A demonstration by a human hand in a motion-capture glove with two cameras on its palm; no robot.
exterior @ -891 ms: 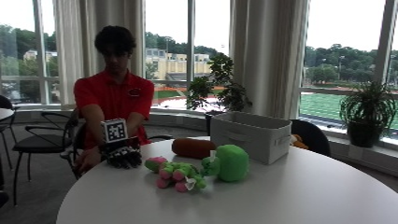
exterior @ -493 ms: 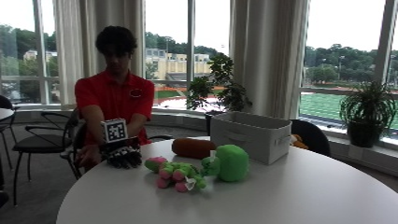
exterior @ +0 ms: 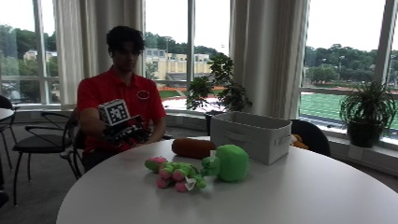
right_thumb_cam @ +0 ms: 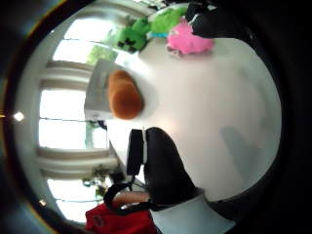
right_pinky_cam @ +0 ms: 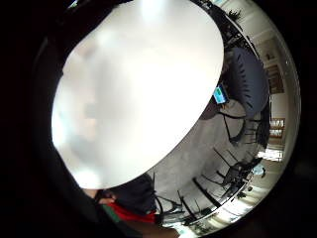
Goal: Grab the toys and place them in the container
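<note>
- Daylight pours in through the tall windows (exterior: 211, 42) behind the person, so the sky beyond is washed out to white.
- The person and the gloved right hand (exterior: 126, 133) are backlit and read dark against the glass.
- The round white table (exterior: 298, 196) reflects the daylight with a soft sheen; the toys cast only faint shadows on it.
- In the little-finger palm view the tabletop (right_pinky_cam: 138, 89) is a glaring, featureless blur.
- Both palm views bend straight lines strongly toward their black rims.
- The outside view is soft throughout.
</note>
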